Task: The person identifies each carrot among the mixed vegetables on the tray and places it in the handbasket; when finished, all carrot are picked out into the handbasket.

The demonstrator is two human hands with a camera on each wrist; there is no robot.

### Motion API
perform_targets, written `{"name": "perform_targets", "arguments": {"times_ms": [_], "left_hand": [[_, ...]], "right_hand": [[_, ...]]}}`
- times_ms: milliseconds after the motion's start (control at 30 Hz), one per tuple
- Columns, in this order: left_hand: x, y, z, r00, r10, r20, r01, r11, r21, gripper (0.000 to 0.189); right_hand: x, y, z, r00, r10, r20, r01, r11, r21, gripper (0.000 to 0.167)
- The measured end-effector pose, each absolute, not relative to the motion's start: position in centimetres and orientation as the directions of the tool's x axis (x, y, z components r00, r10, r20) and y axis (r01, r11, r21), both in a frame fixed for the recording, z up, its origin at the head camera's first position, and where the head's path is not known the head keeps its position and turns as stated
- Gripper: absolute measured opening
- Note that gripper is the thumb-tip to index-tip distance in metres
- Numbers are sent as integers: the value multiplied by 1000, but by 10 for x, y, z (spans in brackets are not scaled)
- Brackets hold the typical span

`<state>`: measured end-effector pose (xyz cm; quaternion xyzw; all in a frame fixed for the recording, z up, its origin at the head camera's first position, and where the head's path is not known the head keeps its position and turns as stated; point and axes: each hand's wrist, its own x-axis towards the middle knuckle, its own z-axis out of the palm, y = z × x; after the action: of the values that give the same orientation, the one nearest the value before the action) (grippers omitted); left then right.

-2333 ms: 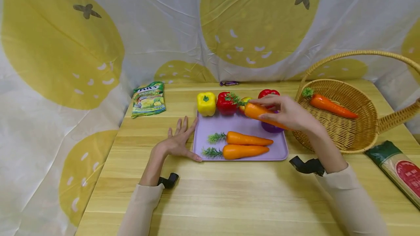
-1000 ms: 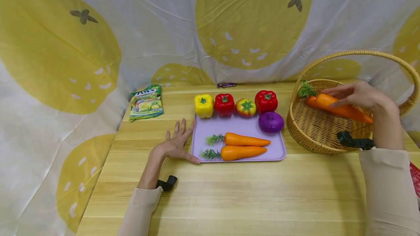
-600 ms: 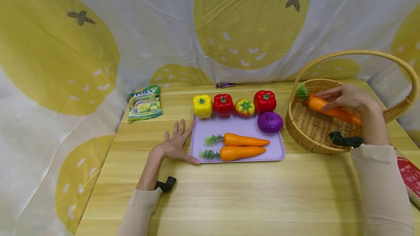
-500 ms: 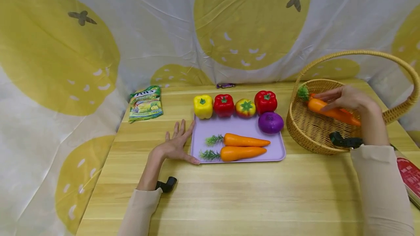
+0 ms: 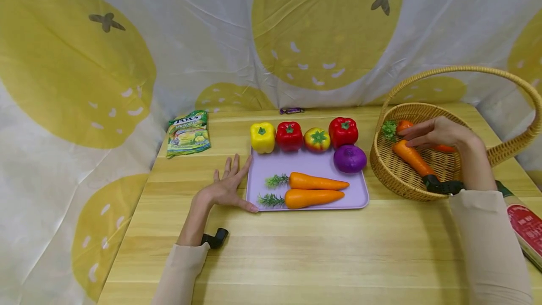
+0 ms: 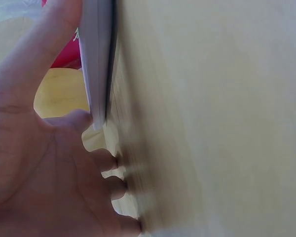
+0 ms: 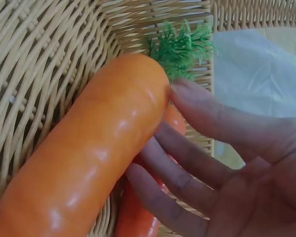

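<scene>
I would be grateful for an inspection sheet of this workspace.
Surface: wooden table bearing a purple tray and wicker basket.
Job's things: two carrots on the tray, two in the basket; three peppers, a yellowish fruit and purple onion toward the tray's far side.
Clutter: green packet at left, small wrapper at the back, red-labelled packet at right.
Hands: left hand spread at the tray's left edge; right hand at a carrot in the basket, grip unclear.
Cables: nothing seen.
Surroundings: lemon-print cloth behind the table.
</scene>
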<state>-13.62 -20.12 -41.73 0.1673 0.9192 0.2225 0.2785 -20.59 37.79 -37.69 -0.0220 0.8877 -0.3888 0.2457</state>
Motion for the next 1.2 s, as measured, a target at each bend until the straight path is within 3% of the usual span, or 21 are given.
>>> {"name": "perform_targets", "arguments": {"times_ms": [267,433,733,1200], "left_hand": [[-136,-202,-417,-790,429,-438,181,846,501,145],[-136,-202,-417,-790,430,-437,183,845,502,146],[-136,-201,-419,-790,427,-440,183,849,497,145],[-135,-201,-417,-791,422,-442,175,849,498,146]], "right_hand": [[-203,373,-381,-851,-258,-457,199,648,-735,44],[-202,371,-381,-847,-258,-465,166,703,-692,50],[-205,371,-375,-894,-246,-375,28,804,-594,47],[-209,374,-378,-915,-200,-350,38,821,-569,55]]}}
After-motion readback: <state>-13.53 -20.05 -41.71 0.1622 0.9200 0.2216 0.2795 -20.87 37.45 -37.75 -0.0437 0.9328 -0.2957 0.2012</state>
